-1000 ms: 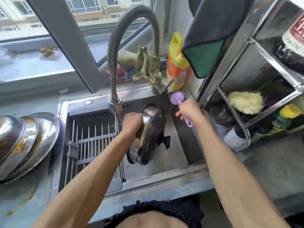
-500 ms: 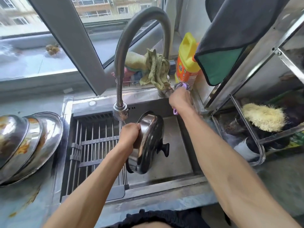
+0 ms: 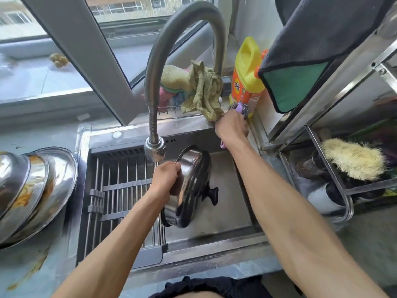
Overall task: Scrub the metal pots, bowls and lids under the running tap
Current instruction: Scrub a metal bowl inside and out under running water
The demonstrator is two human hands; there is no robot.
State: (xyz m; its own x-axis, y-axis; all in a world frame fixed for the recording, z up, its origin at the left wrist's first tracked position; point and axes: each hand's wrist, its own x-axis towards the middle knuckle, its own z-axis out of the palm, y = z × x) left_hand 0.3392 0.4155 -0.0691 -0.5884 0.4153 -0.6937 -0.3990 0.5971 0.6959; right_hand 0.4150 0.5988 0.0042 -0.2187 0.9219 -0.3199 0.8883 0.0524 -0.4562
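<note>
My left hand (image 3: 166,179) grips the rim of a shiny domed steel lid with a black knob (image 3: 190,186), held on edge over the sink (image 3: 225,214), just under the tap head (image 3: 155,148). It looks stiff, light and probably slippery; the rim seems safest. My right hand (image 3: 232,126), farther back, clutches a purple-handled wire scrubber (image 3: 240,108).

Only lettering in view: label on yellow-and-orange detergent bottle (image 3: 247,82) at back right corner of sink (image 3: 214,237). White characters in red oval, too blurred to read. Nothing else legible.
</note>
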